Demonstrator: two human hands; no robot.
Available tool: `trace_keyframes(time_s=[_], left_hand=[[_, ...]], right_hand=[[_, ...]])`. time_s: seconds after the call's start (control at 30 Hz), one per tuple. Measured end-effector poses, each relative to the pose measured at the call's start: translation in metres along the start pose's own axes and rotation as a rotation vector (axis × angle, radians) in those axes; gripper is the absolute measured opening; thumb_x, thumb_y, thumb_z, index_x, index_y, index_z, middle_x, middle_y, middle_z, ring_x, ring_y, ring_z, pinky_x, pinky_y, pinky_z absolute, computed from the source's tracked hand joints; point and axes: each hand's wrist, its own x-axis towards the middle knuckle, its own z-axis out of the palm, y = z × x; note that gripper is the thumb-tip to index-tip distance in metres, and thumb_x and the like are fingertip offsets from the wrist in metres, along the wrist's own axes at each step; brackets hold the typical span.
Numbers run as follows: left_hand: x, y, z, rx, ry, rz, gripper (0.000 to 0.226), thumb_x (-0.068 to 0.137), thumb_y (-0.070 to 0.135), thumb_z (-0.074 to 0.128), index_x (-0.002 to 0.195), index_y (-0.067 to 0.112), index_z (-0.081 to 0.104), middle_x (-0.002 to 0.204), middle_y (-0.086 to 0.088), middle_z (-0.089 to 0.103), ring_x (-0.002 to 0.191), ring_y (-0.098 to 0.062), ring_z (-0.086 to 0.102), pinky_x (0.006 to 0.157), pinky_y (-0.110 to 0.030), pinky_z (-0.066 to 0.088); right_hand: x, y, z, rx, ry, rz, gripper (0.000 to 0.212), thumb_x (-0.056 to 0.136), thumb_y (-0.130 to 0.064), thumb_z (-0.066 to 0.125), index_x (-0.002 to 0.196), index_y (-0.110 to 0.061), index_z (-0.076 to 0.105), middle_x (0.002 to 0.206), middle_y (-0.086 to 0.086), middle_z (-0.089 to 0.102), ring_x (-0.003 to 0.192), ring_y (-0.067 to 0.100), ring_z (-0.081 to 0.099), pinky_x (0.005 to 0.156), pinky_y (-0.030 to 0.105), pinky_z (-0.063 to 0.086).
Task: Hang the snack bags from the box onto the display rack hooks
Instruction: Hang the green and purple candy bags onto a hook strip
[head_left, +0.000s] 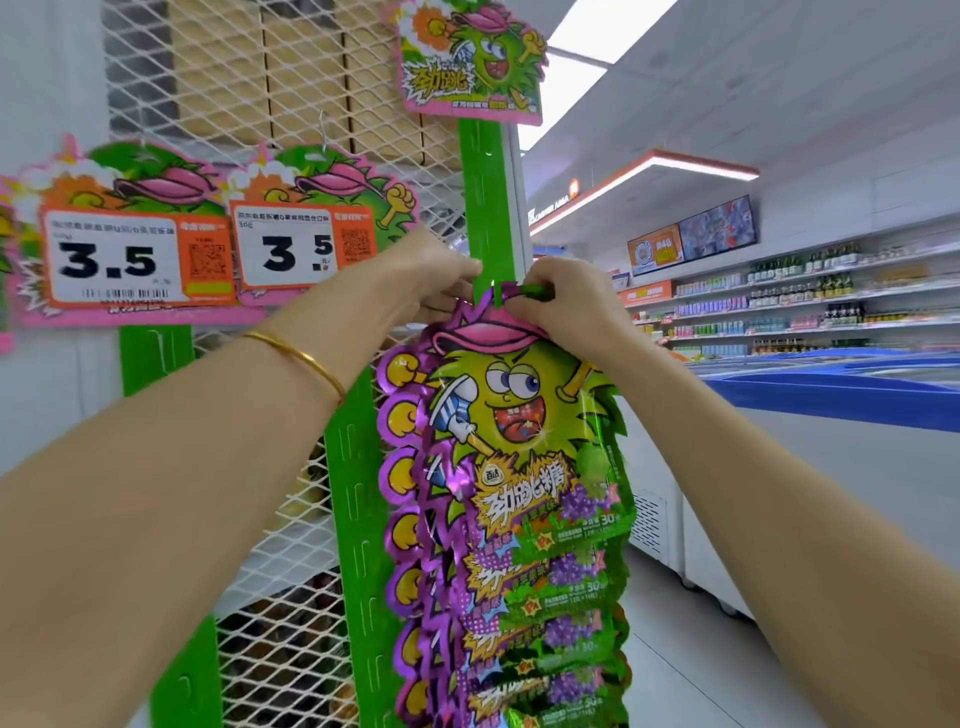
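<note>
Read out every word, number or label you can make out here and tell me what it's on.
"3.5": left price tag.
"3.5": second price tag.
"劲跳糖": front snack bag.
Small print on both tags, the header card lettering and the distant store signs: too blurred to read.

Top shiny foil snack bag (519, 441): purple metallic scalloped border, green body, yellow-green spiky cartoon face, pink cap, purple grapes. Flat plastic hanging strip (485, 208): bright green. Diamond-mesh metal rack (234, 78): white. Card price tags (111, 257): orange and white, black "3.5". Thin bangle (296, 358): gold. Chest freezer rim (831, 395): blue.
</note>
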Motion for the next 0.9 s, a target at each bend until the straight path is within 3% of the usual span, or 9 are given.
trace_keyframes(time_s=[0.1,0.2,0.3,0.37,0.43,0.5,0.6,0.77,0.9], left_hand=[[-0.011,-0.006,0.003,0.144,0.009,0.148,0.012,0.088,0.011,0.061,0.097,0.005,0.058,0.101,-0.014,0.062,0.095,-0.026,0.061,0.092,-0.042,0.051],[-0.023,-0.017,0.009,0.354,0.156,0.313,0.042,0.083,0.004,0.061,0.122,0.005,0.046,0.112,-0.011,0.056,0.103,-0.025,0.056,0.092,-0.044,0.048],[-0.054,-0.034,0.016,0.461,0.318,0.529,0.047,0.083,0.006,0.061,0.126,0.009,0.043,0.118,-0.007,0.052,0.109,-0.022,0.05,0.094,-0.041,0.045],[-0.09,-0.052,0.022,0.433,0.361,0.605,0.044,0.085,0.012,0.06,0.126,0.012,0.045,0.121,-0.004,0.052,0.112,-0.018,0.048,0.096,-0.031,0.041],[-0.139,-0.081,0.031,0.343,0.33,0.606,0.041,0.086,0.016,0.061,0.125,0.016,0.048,0.119,0.001,0.052,0.112,-0.013,0.047,0.094,-0.022,0.036],[-0.193,-0.126,0.044,0.241,0.21,0.509,0.04,0.086,0.016,0.062,0.124,0.018,0.05,0.116,0.005,0.053,0.108,-0.01,0.048,0.092,-0.02,0.037],[-0.275,-0.22,0.07,0.182,0.002,0.259,0.037,0.082,0.008,0.065,0.117,0.016,0.055,0.108,0.003,0.057,0.096,-0.009,0.054,0.085,-0.018,0.042],[-0.404,-0.356,0.097,0.154,-0.271,-0.219,0.034,0.081,-0.007,0.059,0.113,0.003,0.057,0.101,-0.003,0.055,0.084,-0.015,0.054,0.076,-0.016,0.043],[-0.462,-0.42,0.094,0.177,-0.331,-0.422,0.032,0.082,-0.012,0.054,0.111,0.001,0.056,0.1,-0.007,0.053,0.076,-0.009,0.049,0.067,-0.003,0.037]], right_hand=[[-0.002,0.005,0.002,0.066,-0.007,0.048,0.028,0.081,-0.036,0.069,0.088,-0.012,0.056,0.079,-0.001,0.052,0.074,0.018,0.05,0.064,0.031,0.041],[-0.009,0.003,0.0,0.043,0.007,0.087,0.042,0.079,-0.04,0.071,0.103,-0.01,0.053,0.096,0.001,0.054,0.086,0.02,0.051,0.071,0.032,0.043],[-0.037,-0.004,-0.007,-0.077,0.162,0.065,0.051,0.078,-0.039,0.071,0.116,-0.011,0.051,0.112,0.004,0.051,0.104,0.023,0.048,0.087,0.036,0.043],[-0.076,-0.014,-0.008,0.011,0.245,0.046,0.038,0.079,-0.031,0.071,0.109,-0.016,0.053,0.104,-0.001,0.05,0.095,0.019,0.051,0.084,0.035,0.045],[-0.13,-0.024,-0.001,0.18,0.179,0.051,0.025,0.08,-0.025,0.071,0.097,-0.025,0.053,0.094,-0.004,0.052,0.077,0.012,0.052,0.072,0.027,0.047],[-0.197,-0.028,0.017,0.281,-0.032,0.082,0.021,0.08,-0.023,0.07,0.091,-0.028,0.052,0.086,-0.004,0.056,0.071,0.01,0.053,0.066,0.022,0.044],[-0.311,-0.016,0.067,0.373,-0.504,0.225,0.016,0.084,-0.018,0.067,0.095,-0.022,0.056,0.079,-0.008,0.057,0.071,0.011,0.057,0.064,0.015,0.043],[-0.504,0.008,0.162,0.302,-1.084,0.419,0.012,0.086,-0.013,0.064,0.097,-0.01,0.059,0.074,-0.003,0.057,0.061,0.013,0.057,0.058,0.025,0.047],[-0.583,0.005,0.208,0.068,-1.413,0.235,0.03,0.088,-0.029,0.06,0.107,-0.007,0.058,0.108,0.014,0.062,0.099,0.025,0.057,0.081,0.032,0.041]])
